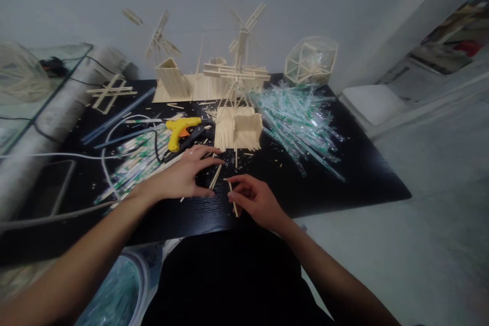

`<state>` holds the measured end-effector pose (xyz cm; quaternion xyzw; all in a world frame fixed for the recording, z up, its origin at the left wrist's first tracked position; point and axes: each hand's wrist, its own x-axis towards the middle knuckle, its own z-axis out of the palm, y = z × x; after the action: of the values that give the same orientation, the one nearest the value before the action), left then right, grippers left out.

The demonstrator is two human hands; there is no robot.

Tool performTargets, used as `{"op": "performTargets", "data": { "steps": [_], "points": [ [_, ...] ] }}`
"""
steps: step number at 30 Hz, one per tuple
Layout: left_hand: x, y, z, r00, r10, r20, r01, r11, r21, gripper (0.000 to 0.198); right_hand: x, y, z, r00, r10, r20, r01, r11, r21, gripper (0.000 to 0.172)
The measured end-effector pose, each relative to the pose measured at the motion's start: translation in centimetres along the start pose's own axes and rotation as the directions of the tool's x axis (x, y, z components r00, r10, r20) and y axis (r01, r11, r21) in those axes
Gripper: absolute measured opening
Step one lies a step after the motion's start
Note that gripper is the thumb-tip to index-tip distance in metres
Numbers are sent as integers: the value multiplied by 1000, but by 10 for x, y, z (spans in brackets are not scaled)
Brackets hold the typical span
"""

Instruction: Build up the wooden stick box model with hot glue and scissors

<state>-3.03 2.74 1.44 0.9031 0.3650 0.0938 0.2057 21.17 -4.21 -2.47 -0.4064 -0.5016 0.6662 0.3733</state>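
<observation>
My right hand [255, 198] pinches a short wooden stick [235, 208] between thumb and fingers, just above the front part of the black table. Beside it on the left, my left hand [189, 170] has its fingers spread over the tabletop. A few thin wooden sticks [216, 175] lie between its thumb and fingertips, not visibly gripped. Beyond both hands stands a small stick-built structure [225, 130] with an open box on its base. A yellow glue gun [179, 130] lies past my left hand, partly over a dark object.
Wrapped chopsticks [145, 150] lie left, and a heap of clear wrappers [301, 122] lies right. Stick-built windmills [168, 79] stand along the wall. A white cable [105, 163] loops across the left side of the black table [344, 193]. Below is a bucket [143, 275].
</observation>
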Motion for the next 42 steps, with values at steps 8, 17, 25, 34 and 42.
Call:
{"op": "performTargets", "data": {
  "steps": [8,17,25,34,42],
  "points": [
    [6,-7,-1,999,21,33,-21,1000,8,69,-1,-1,0,1000,-6,4,6,1000,-19,32],
    [5,-5,4,1000,16,-26,-17,999,-39,61,-1,-1,0,1000,-8,7,8,999,-33,31],
    [5,-4,2,999,32,-31,-32,999,-14,65,-1,-1,0,1000,-9,6,9,999,-49,31],
    [11,-8,-9,999,40,31,-40,999,-13,63,0,0,-1,1000,-18,3,18,999,-42,30],
    [14,-6,-4,997,67,24,-67,997,25,59,0,1,-1,1000,-27,10,27,999,-45,29]
  ]
}}
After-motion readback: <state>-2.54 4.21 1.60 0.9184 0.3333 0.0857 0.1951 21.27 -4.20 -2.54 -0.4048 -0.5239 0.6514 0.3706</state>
